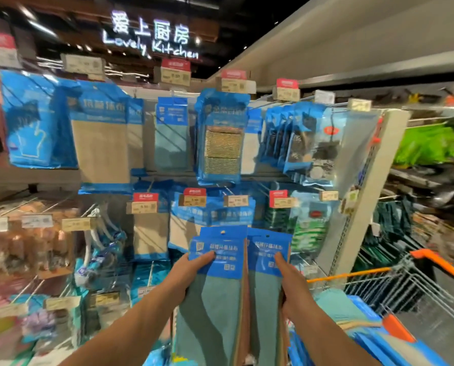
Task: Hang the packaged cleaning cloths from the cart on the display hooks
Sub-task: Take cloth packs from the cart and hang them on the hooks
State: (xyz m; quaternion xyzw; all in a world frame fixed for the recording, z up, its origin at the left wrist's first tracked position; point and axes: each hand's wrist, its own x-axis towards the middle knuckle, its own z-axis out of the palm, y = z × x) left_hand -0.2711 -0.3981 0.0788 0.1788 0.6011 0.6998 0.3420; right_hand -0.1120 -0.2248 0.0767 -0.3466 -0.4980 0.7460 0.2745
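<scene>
Packaged cleaning cloths (243,281) stand upright between both hands as a split stack, blue header cards on top with the hang holes showing and green cloth below. The left hand (194,268) grips the left bundle at its outer edge, thumb laid across the blue card; the right hand (291,289) grips the right bundle the same way, thumb on the card and fingers curled behind. Both bundles are held in front of the lower rows of the display hooks (294,100), not yet on any of them. Judging by this, the task is partway at most: the rack already carries many blue packs, but the held ones are unhung, and more blue and teal packs lie in the cart (394,276) at the lower right, by its orange handle. Which hook is meant for these I cannot tell; a matching teal pack (171,134) hangs in the upper row, left of a scourer pack. Motion blur smears the price tags and most print, the count of packs in each bundle is unclear, and the bundles' lower ends are cut off by the frame's bottom edge.
</scene>
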